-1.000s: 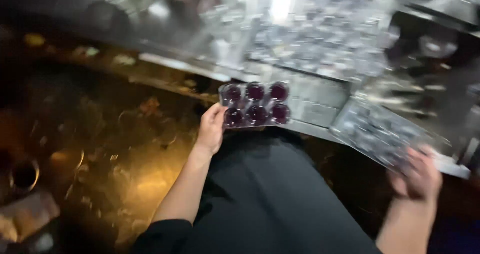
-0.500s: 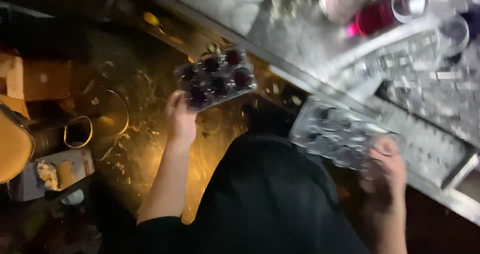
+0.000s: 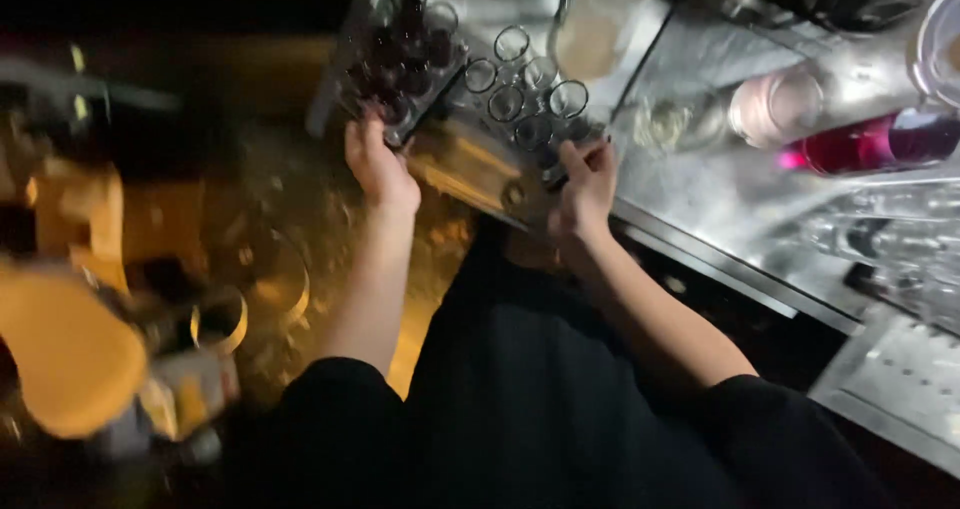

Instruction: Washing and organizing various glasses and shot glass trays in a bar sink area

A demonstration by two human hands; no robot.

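Note:
My left hand [image 3: 378, 166] grips the near edge of a clear plastic tray of small cups filled with dark red liquid [image 3: 402, 61]. My right hand [image 3: 585, 187] grips a second clear tray of empty small cups [image 3: 527, 97]. The two trays sit side by side, touching or nearly so, over the edge of a steel counter [image 3: 720, 209]. Both forearms reach forward from black sleeves.
On the counter at the right lies a bottle of pink-red liquid [image 3: 865, 141], beside a pale round container [image 3: 765, 109]. A steel drain grid [image 3: 900, 379] is at the lower right. The dim floor at the left holds metal rings [image 3: 222, 321] and orange shapes [image 3: 70, 354].
Both trays have come together in front of me; the right hand swung its empty tray leftward next to the filled tray. The view has turned toward the counter's left end.

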